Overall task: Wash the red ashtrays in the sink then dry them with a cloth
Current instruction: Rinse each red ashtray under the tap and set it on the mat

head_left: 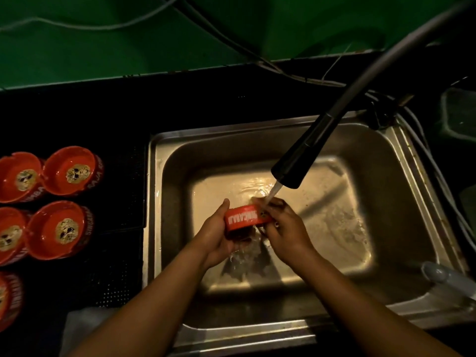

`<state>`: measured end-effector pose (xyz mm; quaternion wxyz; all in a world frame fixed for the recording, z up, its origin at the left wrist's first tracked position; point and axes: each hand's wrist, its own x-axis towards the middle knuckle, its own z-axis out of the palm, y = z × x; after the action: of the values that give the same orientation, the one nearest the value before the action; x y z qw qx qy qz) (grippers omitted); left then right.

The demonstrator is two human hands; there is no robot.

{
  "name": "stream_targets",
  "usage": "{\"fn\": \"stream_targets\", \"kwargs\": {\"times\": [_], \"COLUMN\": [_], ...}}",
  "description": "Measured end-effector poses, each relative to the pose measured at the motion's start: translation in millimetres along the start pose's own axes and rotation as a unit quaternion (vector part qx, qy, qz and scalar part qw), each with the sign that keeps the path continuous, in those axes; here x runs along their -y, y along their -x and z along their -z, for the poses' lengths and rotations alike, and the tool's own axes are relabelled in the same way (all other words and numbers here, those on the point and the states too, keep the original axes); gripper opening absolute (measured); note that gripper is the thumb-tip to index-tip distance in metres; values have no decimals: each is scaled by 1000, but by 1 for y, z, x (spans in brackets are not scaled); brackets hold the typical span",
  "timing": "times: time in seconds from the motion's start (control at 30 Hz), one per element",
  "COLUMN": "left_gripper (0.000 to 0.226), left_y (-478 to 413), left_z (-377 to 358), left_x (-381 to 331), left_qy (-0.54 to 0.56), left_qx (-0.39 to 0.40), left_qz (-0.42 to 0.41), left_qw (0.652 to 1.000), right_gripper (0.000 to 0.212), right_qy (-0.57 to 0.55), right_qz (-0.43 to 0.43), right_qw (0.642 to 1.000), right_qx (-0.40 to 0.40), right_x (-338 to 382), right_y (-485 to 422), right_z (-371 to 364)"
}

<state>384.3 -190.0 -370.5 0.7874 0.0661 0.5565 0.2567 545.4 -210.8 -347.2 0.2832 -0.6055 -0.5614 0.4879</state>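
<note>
A red ashtray (244,219) with white lettering on its side is held over the steel sink (412,191), tilted on edge under the running water. My left hand (219,235) grips its left side and underside. My right hand (286,228) holds its right end, fingers over the rim where the stream lands. Water pours from the black faucet head (298,161) onto the ashtray and hands. Several more red ashtrays (69,170) with a round emblem inside sit upright on the dark counter to the left.
A pale cloth (85,323) lies at the counter's front edge, left of my left forearm. A dark perforated mat (123,191) lies under the ashtrays. Cables (425,150) run along the sink's back and right rim. A grey object (445,276) rests at the sink's right front corner.
</note>
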Motion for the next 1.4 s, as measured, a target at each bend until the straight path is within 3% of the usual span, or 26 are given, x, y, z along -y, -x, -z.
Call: {"fn": "stream_targets", "kwargs": {"times": [0.07,0.13,0.2,0.3,0.4,0.47,0.57,0.67,0.73,0.87,0.97,1.03,1.1,1.13,1.23,1.27,1.33,1.4], "left_gripper": [55,46,46,56,27,37,44,66,66,55,50,37,23,27,48,49,47,46], "left_y": [6,14,15,6,-2,-11,-22,-18,-10,14,33,37,31,24,2,-2,-3,-2], "left_z": [-9,-21,-34,-51,-61,-61,-51,-34,-19,12,13,0,-18,-25,-34,-35,-32,-17], "left_x": [-1,-6,-11,-13,-16,-19,-21,-19,-16,-19,-21,-17,-11,-6,9,11,7,1], "left_qy": [-69,-175,-292,-351,-364,-397,-389,-217,-116,-31,-105,-232,-372,-474,-732,-757,-761,-717], "left_qx": [14,24,51,91,79,42,-8,-7,4,15,14,18,33,46,61,58,34,-14], "left_qz": [-54,-133,-211,-254,-270,-300,-299,-162,-95,-75,-127,-174,-208,-231,-318,-326,-329,-353], "left_qw": [996,975,932,897,888,866,872,963,989,997,986,957,904,848,600,563,558,600], "right_gripper": [45,37,31,31,57,75,79,85,77,56,61,63,59,62,60,53,34,27], "right_qy": [-163,-291,-386,-446,-543,-596,-570,-507,-457,-386,-401,-436,-476,-486,-503,-501,-487,-487], "right_qz": [-69,-167,-237,-344,-414,-404,-406,-400,-404,-406,-383,-374,-377,-385,-406,-406,-397,-369], "right_qw": [981,937,891,823,710,656,677,731,763,812,821,810,788,779,758,761,777,791], "right_qx": [-82,-101,-28,76,170,227,227,219,215,166,135,116,98,98,84,65,37,20], "right_x": [-3,-10,-14,-10,-15,-21,-26,-29,-23,-12,-8,-11,-18,-22,-30,-32,-32,-30], "right_y": [-4,-8,-8,-1,9,14,15,7,-2,-21,-27,-27,-23,-20,-12,-9,-5,-8], "right_z": [2,6,6,9,16,23,33,36,27,-3,-18,-16,-5,5,33,39,45,43]}}
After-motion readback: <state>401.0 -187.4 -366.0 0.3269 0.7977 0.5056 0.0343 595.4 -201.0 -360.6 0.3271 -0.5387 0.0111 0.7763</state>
